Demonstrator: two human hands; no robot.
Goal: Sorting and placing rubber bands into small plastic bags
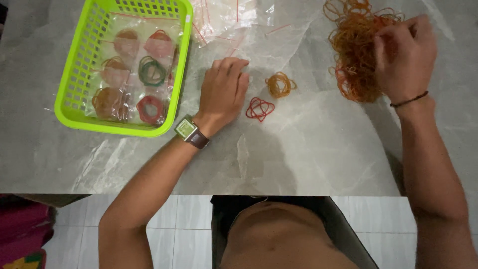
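My left hand (pixel 223 89) rests knuckles up on the grey marble table (pixel 318 149), fingers curled, on a clear plastic bag that is hard to make out. A small bunch of red rubber bands (pixel 260 109) and a small bunch of orange rubber bands (pixel 280 84) lie just right of it. My right hand (pixel 404 55) reaches into a big loose pile of orange rubber bands (pixel 354 45) at the far right, fingers pinching among them. A watch sits on my left wrist.
A lime green plastic basket (pixel 74 74) at the far left holds several clear bags of rubber bands in orange, red and green. More empty clear zip bags (pixel 224 17) lie behind my left hand. The table's front edge runs across below my arms.
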